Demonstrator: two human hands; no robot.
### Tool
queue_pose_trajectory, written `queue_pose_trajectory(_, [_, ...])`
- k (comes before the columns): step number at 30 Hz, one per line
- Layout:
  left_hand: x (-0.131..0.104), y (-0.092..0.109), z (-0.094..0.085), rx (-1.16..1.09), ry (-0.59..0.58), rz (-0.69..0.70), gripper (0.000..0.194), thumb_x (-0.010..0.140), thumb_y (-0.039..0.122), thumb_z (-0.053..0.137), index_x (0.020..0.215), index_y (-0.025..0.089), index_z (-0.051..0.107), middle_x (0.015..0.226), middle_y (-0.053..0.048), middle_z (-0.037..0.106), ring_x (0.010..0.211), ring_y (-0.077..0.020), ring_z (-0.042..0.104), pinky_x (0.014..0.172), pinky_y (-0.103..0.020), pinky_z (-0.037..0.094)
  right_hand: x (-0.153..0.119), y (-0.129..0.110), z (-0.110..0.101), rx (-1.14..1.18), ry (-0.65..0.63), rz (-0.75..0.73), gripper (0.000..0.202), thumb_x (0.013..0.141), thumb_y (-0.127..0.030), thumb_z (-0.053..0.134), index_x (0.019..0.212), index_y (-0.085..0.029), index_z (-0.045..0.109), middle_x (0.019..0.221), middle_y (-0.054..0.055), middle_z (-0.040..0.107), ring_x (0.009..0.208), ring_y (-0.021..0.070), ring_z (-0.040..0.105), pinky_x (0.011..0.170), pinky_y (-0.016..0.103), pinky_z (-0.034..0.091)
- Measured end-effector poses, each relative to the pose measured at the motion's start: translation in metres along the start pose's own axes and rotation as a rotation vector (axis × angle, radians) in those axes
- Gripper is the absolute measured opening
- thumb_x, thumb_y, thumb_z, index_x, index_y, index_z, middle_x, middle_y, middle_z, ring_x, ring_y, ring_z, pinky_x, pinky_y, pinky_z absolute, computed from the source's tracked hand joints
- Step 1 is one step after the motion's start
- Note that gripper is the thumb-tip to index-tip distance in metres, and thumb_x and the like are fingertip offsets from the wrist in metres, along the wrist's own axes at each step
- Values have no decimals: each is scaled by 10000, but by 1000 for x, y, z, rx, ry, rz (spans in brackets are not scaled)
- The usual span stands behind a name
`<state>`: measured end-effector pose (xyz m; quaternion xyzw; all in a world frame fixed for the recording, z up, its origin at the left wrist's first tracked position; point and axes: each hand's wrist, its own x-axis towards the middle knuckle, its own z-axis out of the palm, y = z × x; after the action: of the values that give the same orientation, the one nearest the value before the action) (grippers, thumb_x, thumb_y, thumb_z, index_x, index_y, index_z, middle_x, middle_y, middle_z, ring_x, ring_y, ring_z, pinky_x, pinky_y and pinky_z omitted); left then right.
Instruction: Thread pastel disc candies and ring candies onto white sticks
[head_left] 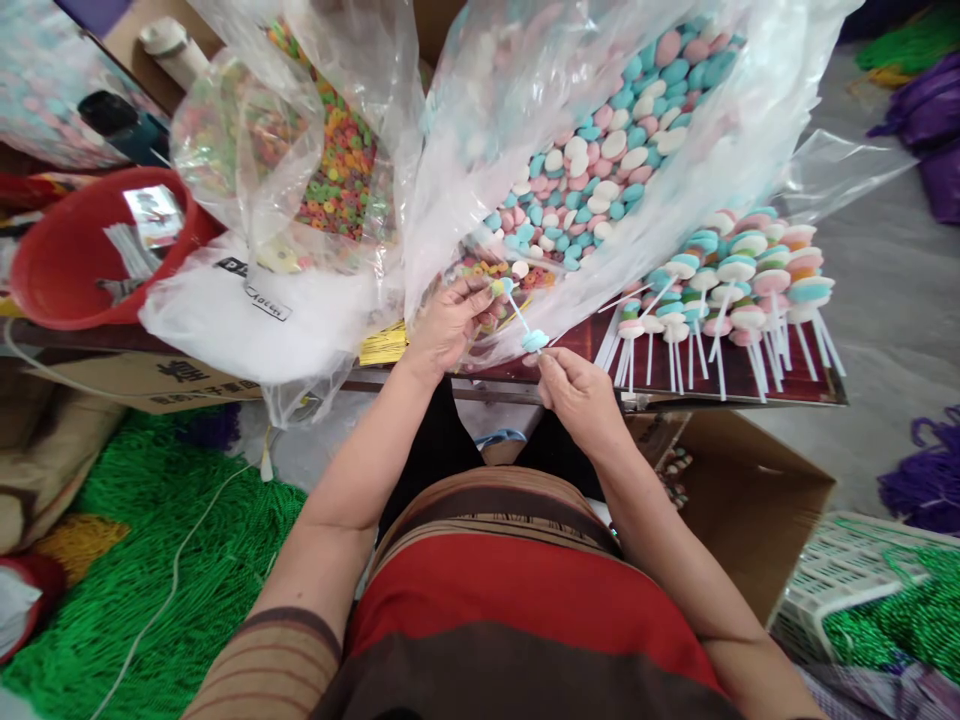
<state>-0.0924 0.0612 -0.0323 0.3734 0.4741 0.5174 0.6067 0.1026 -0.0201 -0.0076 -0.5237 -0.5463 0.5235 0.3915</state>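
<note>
A white stick slants between my two hands over the table edge. My right hand pinches its lower end, just under a pale blue disc-shaped piece threaded on it. At the stick's upper end, the fingertips of my left hand close on small yellow-green and blue pieces; whether the stick passes through them I cannot tell. Just beyond lie loose colourful rings at the mouth of a clear bag of pink, white and blue discs. Finished-looking stacks on sticks lie in a pile to the right.
Multicoloured rings fill another clear bag. A red bucket with white sticks stands at left. Yellow strips lie by my left wrist. Below are an open cardboard box, a white basket and green strands.
</note>
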Motion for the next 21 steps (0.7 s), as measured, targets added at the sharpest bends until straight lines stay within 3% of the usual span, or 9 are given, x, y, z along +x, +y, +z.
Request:
queue_pose_trajectory(7, [-10,3,1,-83,-49,-64,67,883,242,722,909,200,677,776,-2,726,708,-117,697,750,-281,569,3,7,-2,-88,28,-46,303,957,-443,572,876,-199,732,492,-52,456,476,127,406,504,271,323])
queue_pose_trajectory(15, [-6,8,9,-126,-32,-157,17,868,192,623,858,189,637,701,5,656,636,-106,628,672,-254,534,4,5,-3,-232,14,-153,269,971,-365,536,789,-221,672,529,-23,479,547,154,469,564,274,361])
queue_pose_trajectory(21, [-9,8,15,-130,-26,-181,162,922,241,582,773,212,527,634,45,520,563,-75,511,571,-209,445,6,4,-8,-344,-4,-225,291,974,-392,539,770,-217,654,600,0,560,567,144,464,593,275,358])
